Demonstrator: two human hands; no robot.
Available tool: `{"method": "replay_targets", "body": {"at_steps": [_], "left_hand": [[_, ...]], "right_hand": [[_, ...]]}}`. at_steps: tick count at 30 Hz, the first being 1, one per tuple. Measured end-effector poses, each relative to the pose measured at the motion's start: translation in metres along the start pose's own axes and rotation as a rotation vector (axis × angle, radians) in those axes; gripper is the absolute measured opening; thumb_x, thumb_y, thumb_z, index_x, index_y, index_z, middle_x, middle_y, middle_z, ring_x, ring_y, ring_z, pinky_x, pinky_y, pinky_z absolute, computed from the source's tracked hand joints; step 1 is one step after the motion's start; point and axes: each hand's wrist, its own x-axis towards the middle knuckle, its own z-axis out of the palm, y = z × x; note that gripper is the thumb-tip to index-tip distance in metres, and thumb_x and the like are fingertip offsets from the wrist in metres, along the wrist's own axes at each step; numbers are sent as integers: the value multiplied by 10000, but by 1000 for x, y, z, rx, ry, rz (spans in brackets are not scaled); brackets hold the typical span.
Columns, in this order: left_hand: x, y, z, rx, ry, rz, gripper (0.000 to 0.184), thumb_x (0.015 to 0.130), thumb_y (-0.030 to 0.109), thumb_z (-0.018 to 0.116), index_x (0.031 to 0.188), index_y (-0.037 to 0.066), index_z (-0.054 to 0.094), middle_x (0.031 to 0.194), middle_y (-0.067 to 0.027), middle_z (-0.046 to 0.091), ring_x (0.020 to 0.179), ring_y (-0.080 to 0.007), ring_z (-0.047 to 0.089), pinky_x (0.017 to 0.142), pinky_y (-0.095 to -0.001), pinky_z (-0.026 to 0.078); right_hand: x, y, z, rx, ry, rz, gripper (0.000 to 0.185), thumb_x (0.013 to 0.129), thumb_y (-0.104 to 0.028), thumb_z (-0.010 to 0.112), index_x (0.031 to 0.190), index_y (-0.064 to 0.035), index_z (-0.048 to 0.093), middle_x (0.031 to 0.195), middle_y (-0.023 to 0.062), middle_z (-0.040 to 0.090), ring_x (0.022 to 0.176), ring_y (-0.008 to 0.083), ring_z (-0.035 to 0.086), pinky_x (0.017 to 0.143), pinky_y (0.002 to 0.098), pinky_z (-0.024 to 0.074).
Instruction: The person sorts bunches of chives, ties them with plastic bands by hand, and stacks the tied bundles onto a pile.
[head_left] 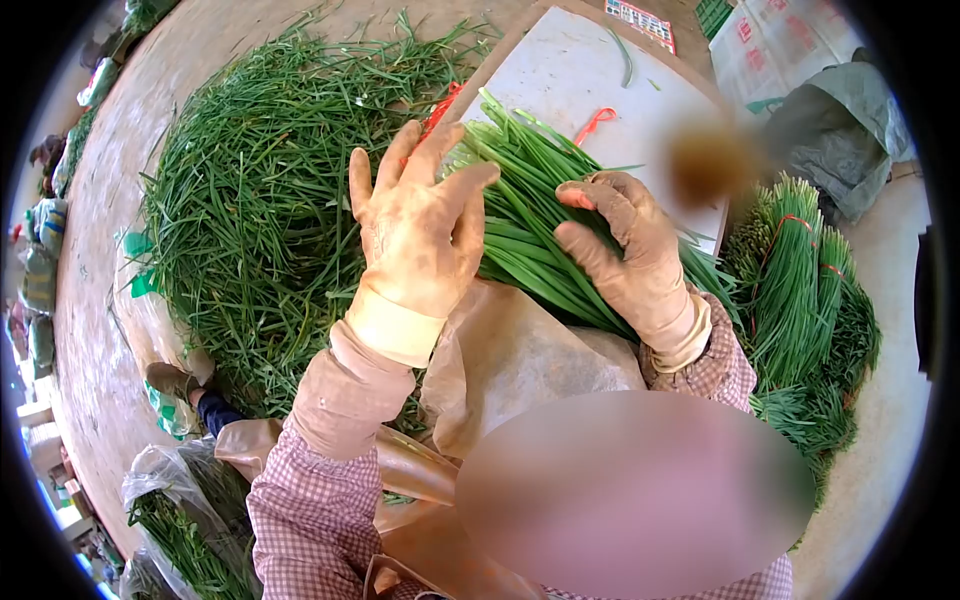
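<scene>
Green stalks (535, 215) lie partly over the white tabletop (655, 125), between the left hand (415, 215), fingers spread wide, and the right hand (628, 245), loosely curved, thumb and fingers parted.

Between my left fingers (430, 155) and my right fingers (610, 205), a bunch of green leaves (535, 215) bars the low way, though the air above it is open. Past the bunch, the white top of the counter (560, 70) offers me room to slide flat, with a red tie (597, 124) and a stray leaf (623, 60) lying in the path. On my left, a heap of loose leaves (260, 200) blocks low passage; on my right, tied bundles (795, 260) do. My apron (530, 355) fills the near side.
</scene>
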Motion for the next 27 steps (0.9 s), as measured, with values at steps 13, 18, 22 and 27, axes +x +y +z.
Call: {"method": "replay_targets", "body": {"at_steps": [13, 18, 22, 27], "left_hand": [[-10, 3, 4, 34, -24, 44, 252, 751, 41, 640, 938, 202, 692, 1072, 15, 643, 1105, -258, 581, 1067, -602, 221], [-2, 11, -1, 75, -153, -4, 335, 760, 33, 594, 1030, 205, 692, 1002, 8, 633, 1019, -253, 586, 1053, -646, 221], [0, 11, 0, 114, -156, 24, 366, 756, 20, 585, 1048, 210, 696, 998, 3, 628, 1017, -255, 584, 1046, -649, 230], [-4, 12, -2, 102, -103, 78, 328, 786, -9, 564, 1012, 180, 709, 1052, -17, 645, 1069, -265, 595, 1084, -576, 206]], "right_hand": [[7, 9, 6, 79, -10, 199, 214, 779, -30, 677, 990, -46, 646, 939, 122, 628, 897, 292, 615, 808, 353, 487], [8, 9, 2, 237, -53, 214, 200, 803, -54, 678, 998, -36, 637, 961, 133, 635, 899, 291, 618, 815, 346, 486], [10, 7, -1, 96, -95, 173, 234, 815, -103, 696, 1022, -23, 623, 959, 142, 641, 903, 305, 618, 826, 354, 483], [11, 22, 4, 323, -73, 337, 220, 851, -90, 676, 1030, 20, 609, 907, 128, 655, 817, 205, 608, 783, 291, 479]]}}
